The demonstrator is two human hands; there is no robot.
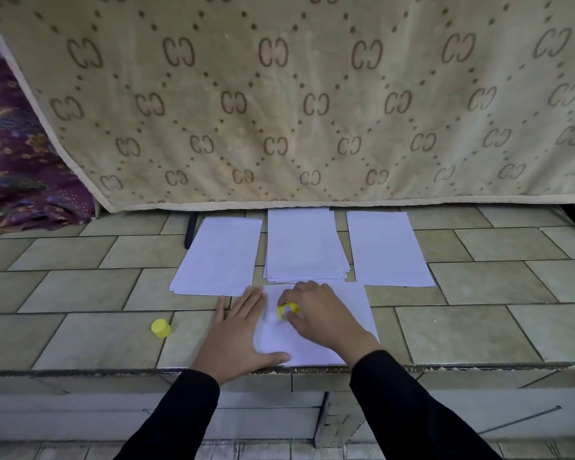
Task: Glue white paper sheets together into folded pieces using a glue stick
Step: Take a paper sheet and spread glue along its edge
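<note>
R hand [319,315] curled round yellow glue stick [288,310], tip down on white sheet [346,313] nr its left edge. L hand [243,333] flat, fingers spread, pressing sheet's left margin to tiled ledge [462,330]. Yellow cap [160,328] lies apart, left. Three paper piles [304,244] just beyond sheet.

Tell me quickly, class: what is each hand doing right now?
Left hand: open, fingers straight, pressing flat on the near sheet.
Right hand: closed, gripping the yellow glue stick over that sheet.
</note>
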